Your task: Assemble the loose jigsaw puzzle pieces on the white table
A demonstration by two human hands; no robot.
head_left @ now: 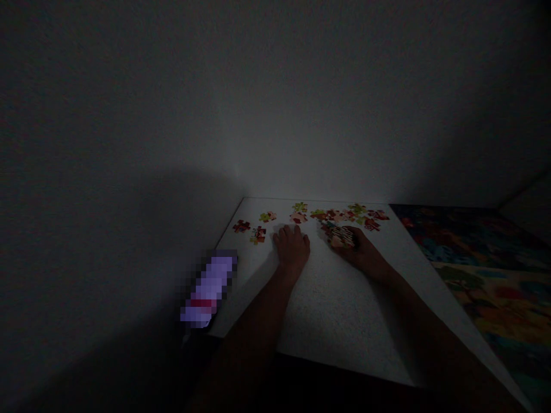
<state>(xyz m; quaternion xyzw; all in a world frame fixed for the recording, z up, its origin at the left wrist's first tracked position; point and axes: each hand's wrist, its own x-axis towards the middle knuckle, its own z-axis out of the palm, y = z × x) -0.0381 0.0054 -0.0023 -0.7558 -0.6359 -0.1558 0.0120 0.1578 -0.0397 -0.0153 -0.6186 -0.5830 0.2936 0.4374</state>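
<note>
My left hand [293, 248] lies palm down on the white tabletop [331, 304], its fingers stretched out and slightly apart. Just beyond its fingertips is a pinkish puzzle piece [298, 217], with a green-and-red one [299, 206] behind that. To its left lie a few loose pieces, among them a dark red puzzle piece [241, 226] and a red-and-green puzzle piece [258, 235]. My right hand [365, 252] is closed around a stack of puzzle pieces [340, 235], held on edge. Several scattered puzzle pieces [338, 215] lie behind that stack.
A blurred, lit phone-like screen [209, 289] is at the table's left edge. Pale walls [314, 115] rise behind and to the left. Right of the tabletop, colourful picture surfaces [495, 292] show in dim light.
</note>
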